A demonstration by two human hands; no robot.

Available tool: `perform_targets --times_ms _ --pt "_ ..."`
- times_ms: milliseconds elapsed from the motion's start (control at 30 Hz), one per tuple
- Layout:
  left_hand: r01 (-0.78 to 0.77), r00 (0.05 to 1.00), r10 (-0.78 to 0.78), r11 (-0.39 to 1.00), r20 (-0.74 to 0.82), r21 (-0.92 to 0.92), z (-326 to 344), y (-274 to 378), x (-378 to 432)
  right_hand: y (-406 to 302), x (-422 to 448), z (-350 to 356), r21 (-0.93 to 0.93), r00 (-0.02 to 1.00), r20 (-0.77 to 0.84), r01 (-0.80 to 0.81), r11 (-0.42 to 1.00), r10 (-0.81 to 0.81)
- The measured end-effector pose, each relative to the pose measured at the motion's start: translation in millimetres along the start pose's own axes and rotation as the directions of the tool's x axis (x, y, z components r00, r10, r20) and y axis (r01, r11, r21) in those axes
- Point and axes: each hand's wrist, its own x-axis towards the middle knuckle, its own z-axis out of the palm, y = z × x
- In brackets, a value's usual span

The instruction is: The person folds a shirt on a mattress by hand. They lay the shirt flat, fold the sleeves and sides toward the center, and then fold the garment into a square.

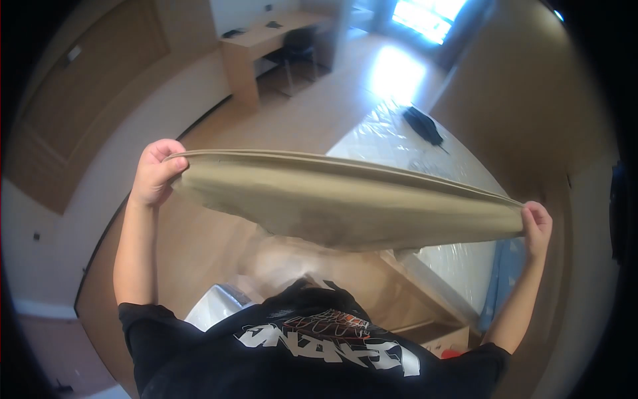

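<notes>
Stretched between my two hands is an olive-khaki piece of fabric (349, 204), layered along its upper edge and hanging down in front of me. My left hand (162, 172) pinches its left end between thumb and fingers. At the lower right end, my right hand (536, 227) grips the other corner. The cloth is held up in the air, sloping down toward the right. A darker patch shows near its middle. Its lower edge is uneven and partly blurred, and whether it is a garment or a plain cloth I cannot tell.
Behind the cloth lies a plastic-wrapped mattress (448, 154) with a dark object (422, 125) on it. Blue fabric (501, 279) lies at its right side. A wooden desk (269, 37) and a dark chair (299, 45) stand farther off. A plastic-covered white item (214, 306) is near my left.
</notes>
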Motion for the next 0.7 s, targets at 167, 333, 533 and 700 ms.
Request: perform_targets --times_ms 167,333,533,700 --pt "0.045 0.998 -0.042 0.996 -0.042 0.075 -43 36 -35 -13 113 39 0.041 0.98 0.181 0.081 0.996 -0.087" --pt "0.129 0.947 -0.111 0.991 -0.302 0.041 -62 27 -54 -14 223 159 0.178 0.901 0.426 0.008 0.984 -0.084" --pt "0.067 0.713 -0.329 0.911 -0.62 -0.407 -50 -75 -92 56 317 348 0.285 0.734 0.671 -0.124 0.951 -0.106" --pt "-0.197 0.469 -0.357 0.849 -0.808 -0.489 14 -158 -161 48 294 493 0.278 0.468 0.882 -0.615 0.738 0.058"
